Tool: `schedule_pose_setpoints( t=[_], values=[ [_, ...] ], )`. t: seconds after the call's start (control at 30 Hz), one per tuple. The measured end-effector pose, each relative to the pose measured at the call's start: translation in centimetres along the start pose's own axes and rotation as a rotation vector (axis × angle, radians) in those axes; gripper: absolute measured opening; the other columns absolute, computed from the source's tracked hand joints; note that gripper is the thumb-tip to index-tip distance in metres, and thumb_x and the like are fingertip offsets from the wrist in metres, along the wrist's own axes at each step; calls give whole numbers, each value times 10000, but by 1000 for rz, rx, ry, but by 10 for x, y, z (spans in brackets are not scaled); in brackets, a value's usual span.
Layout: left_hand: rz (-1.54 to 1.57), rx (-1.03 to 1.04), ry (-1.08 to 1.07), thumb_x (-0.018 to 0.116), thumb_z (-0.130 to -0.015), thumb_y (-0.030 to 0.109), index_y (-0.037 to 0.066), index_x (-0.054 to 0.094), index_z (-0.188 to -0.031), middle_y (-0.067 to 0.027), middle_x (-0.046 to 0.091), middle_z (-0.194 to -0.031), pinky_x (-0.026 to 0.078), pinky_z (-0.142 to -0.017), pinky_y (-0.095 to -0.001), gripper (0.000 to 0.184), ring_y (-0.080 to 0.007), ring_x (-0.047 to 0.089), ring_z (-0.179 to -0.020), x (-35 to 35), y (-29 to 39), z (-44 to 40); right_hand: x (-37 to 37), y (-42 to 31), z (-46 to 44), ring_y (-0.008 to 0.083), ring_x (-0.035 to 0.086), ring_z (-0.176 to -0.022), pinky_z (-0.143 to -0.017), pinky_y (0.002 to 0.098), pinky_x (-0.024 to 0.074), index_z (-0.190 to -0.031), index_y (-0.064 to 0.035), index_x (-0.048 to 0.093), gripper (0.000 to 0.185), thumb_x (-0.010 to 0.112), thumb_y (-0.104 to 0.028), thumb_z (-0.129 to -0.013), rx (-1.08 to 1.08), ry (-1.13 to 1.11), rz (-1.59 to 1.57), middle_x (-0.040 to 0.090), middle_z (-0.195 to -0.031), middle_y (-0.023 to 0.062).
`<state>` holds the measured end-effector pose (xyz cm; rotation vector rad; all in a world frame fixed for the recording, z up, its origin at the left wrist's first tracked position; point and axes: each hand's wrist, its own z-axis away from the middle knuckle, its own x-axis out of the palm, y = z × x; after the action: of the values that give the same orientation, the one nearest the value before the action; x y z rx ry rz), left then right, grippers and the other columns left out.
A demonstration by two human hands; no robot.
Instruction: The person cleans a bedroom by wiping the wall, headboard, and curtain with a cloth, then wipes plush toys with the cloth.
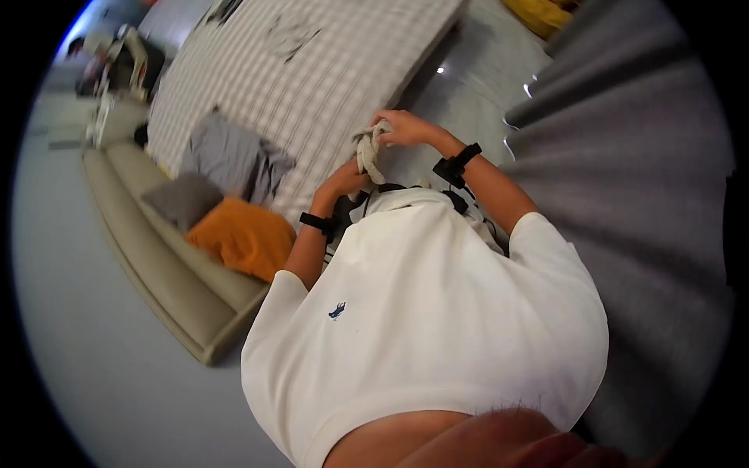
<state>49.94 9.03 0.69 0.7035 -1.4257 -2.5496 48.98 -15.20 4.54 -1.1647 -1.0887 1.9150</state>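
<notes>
My left hand point(343, 181) and my right hand point(402, 127) are close together in front of my waist, beside the edge of the bed. Between them is a thick beige knotted rope point(370, 152), looped and twisted on itself. The fingers of my right hand curl over its upper end. Lower down, my left hand is closed on its side, with the fingertips partly hidden. Black straps with small devices are around both wrists.
A bed with a checked sheet point(335, 70) fills the upper middle. Grey pillows point(226, 160) and an orange cushion point(242, 234) lie by its beige headboard point(156, 242). A grey curtain point(624, 156) hangs on the right. Yellow cloth point(538, 15) lies beyond the shiny floor point(491, 70).
</notes>
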Motion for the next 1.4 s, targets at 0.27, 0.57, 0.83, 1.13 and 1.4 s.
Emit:
schedule_pose_setpoints(
  t=[0.27,0.57,0.83,1.13,1.4],
  values=[
    [-87,442,-157,546,-892,225,52,374,-1381,-144,533,-1284,411,-994,-353,547,-278,528,-1187,51,138,-170,-90,-6,197,203,625,-721,-664,333,488,-1093,-78,557,280,648,-201,-858,-156,1191,68,642,-785,130],
    [136,943,-272,488,-938,243,23,525,-1251,-164,611,-1132,477,-873,-344,384,-227,607,-1020,215,362,-342,-104,69,368,154,614,-818,-743,285,476,-1231,-80,529,401,476,-396,-991,259,1858,-307,642,-915,83],
    [-30,1043,-833,687,-770,248,40,598,-1122,-173,638,-1095,485,-869,-401,419,-352,609,-1004,392,444,-431,-86,155,438,293,604,-932,-815,399,486,-1174,-23,540,391,552,-329,-932,1343,1669,666,610,-1088,155],
    [-564,988,-827,708,-765,298,44,513,-1272,-203,592,-1199,446,-949,-433,600,-379,557,-1098,476,353,-476,-65,193,470,405,465,-1142,-951,509,421,-1193,37,524,439,590,-303,-923,1412,1600,306,477,-1248,245],
    [-1029,665,-1067,585,-838,401,-55,524,-1226,-277,620,-1088,473,-885,-446,602,-413,596,-1027,447,345,-437,-55,199,468,326,531,-990,-845,444,458,-1101,5,569,345,598,-277,-905,1371,1682,463,552,-1090,178]
  ],
)
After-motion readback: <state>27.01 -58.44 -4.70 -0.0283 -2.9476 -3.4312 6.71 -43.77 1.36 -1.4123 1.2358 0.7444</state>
